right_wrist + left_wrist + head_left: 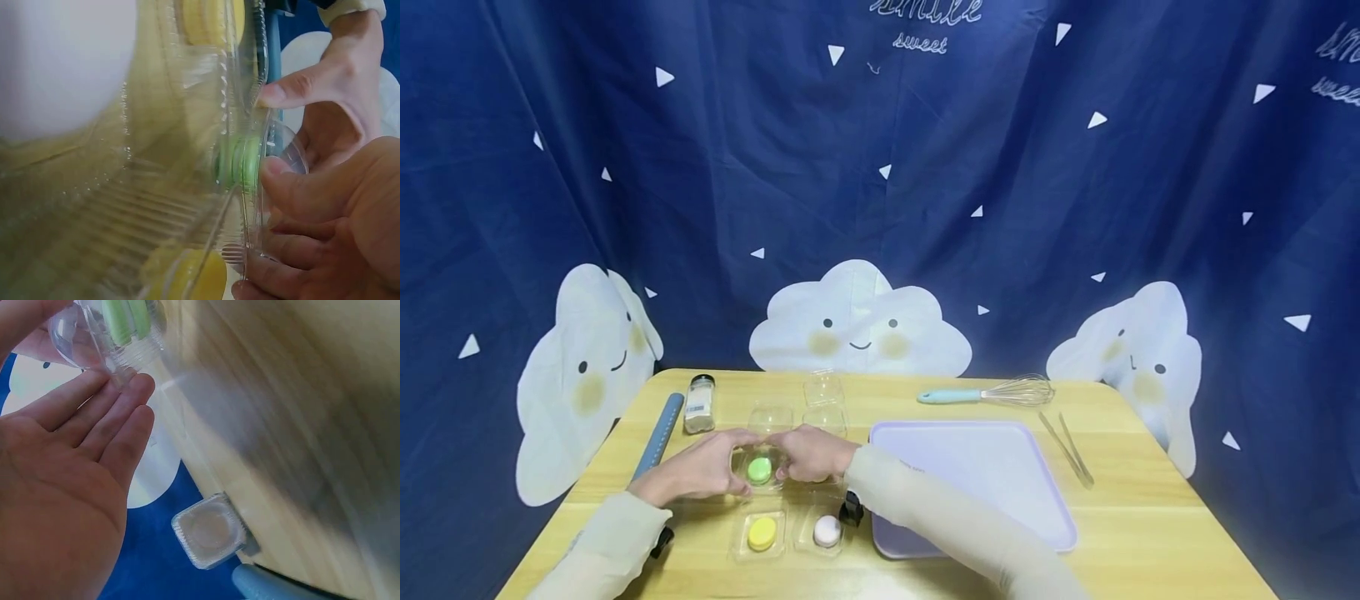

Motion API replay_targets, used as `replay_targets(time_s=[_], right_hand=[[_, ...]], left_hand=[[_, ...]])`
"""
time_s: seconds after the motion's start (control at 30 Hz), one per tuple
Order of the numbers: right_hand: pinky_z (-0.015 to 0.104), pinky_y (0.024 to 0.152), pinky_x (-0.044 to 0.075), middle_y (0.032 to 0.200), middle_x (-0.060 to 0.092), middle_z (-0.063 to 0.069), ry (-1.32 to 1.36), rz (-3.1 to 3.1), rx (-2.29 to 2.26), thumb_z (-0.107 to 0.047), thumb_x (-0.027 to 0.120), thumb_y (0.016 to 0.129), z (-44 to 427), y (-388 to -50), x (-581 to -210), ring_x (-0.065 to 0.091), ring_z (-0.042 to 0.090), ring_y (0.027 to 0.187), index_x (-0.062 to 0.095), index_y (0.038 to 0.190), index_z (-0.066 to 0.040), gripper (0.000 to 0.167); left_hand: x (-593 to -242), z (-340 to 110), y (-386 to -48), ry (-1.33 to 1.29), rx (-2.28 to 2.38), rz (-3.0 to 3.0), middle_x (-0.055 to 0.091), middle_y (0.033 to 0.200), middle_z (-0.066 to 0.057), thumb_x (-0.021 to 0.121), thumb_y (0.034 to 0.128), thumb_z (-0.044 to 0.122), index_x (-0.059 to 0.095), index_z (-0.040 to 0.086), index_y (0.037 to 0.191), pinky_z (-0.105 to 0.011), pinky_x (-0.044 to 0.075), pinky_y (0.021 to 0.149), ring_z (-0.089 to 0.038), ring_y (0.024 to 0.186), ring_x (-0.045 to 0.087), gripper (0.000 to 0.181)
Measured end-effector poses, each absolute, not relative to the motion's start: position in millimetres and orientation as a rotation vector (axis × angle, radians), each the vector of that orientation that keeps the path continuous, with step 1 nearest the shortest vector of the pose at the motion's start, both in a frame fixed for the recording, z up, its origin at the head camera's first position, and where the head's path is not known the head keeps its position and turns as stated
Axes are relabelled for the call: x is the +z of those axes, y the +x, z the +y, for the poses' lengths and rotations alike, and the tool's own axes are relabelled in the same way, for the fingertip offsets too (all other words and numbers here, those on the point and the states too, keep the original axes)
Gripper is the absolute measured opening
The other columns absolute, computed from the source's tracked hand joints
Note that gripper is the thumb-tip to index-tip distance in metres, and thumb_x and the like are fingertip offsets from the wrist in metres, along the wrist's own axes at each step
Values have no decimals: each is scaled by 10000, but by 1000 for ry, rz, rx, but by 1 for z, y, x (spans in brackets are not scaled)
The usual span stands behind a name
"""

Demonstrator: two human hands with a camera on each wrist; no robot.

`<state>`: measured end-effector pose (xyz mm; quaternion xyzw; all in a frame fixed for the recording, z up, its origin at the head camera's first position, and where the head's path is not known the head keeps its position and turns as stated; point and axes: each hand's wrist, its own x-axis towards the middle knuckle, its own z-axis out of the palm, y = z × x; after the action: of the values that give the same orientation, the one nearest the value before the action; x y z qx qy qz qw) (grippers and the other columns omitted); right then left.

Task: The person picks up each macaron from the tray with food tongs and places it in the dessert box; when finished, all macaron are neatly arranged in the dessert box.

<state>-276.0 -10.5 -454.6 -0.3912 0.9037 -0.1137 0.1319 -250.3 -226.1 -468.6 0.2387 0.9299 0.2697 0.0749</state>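
A green macaron [759,470] sits in a clear plastic box [147,355] between both hands. My left hand [703,467] holds the box's left side, its thumb on the rim in the right wrist view and its fingers against the far side. On the right side, my right hand [814,452] pinches the rim between thumb and fingers. Nearer me, a yellow macaron [762,533] and a pale macaron [827,531] lie in clear boxes. Another yellow macaron [194,275] shows low in the right wrist view.
A lilac tray [973,492] lies under the right forearm. Behind it is a whisk [951,397]; metal tweezers [1078,462] lie to its right. At the left stand a dark-lidded jar [700,406] and a long blue strip [660,437]. Clear plastic lids [824,390] stand at the back.
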Motion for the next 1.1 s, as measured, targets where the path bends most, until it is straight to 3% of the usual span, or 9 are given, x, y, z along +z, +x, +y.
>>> replay_targets(time_s=[0.2,0.4,0.47,0.63,1.1], right_hand=[[224,1054,518,1313,703,-62,-1088,2600,-336,-206,744,904,-14,-277,-456,681,35,1025,519,1478,-218,618],[234,1055,523,1251,734,-61,-1126,2654,-342,-261,758,896,-11,-273,-459,653,1,781,538,1466,-191,615],[237,1058,525,1272,727,-53,-1149,2689,-344,-269,774,885,-8,-272,-460,692,21,842,564,1443,-171,604],[220,1083,505,1371,674,-42,-1215,2761,-345,-242,809,852,-6,-273,-459,646,110,1250,635,1366,-146,550],[257,1106,500,1419,638,-48,-1094,2722,-464,-226,806,850,-1,-276,-452,613,132,1304,603,1405,-177,593]], left_hand=[[-472,-228,-247,698,866,2742,650,1333,-220,911,673,274,574,-45,1360,-619,468,1080,-276,1055,699,828],[-475,-231,-245,695,892,2753,640,1352,-210,913,659,267,582,-28,1358,-658,428,1100,-405,1229,614,828],[-475,-232,-244,700,881,2753,637,1358,-204,907,664,277,572,-29,1368,-664,417,1108,-433,1271,583,837],[-472,-233,-246,725,868,2780,649,1337,-205,902,675,253,548,-54,1378,-654,434,1097,-443,1265,582,845],[-465,-236,-241,684,856,2822,594,1405,-234,883,714,272,557,-22,1389,-670,449,1073,-469,1285,562,805]])
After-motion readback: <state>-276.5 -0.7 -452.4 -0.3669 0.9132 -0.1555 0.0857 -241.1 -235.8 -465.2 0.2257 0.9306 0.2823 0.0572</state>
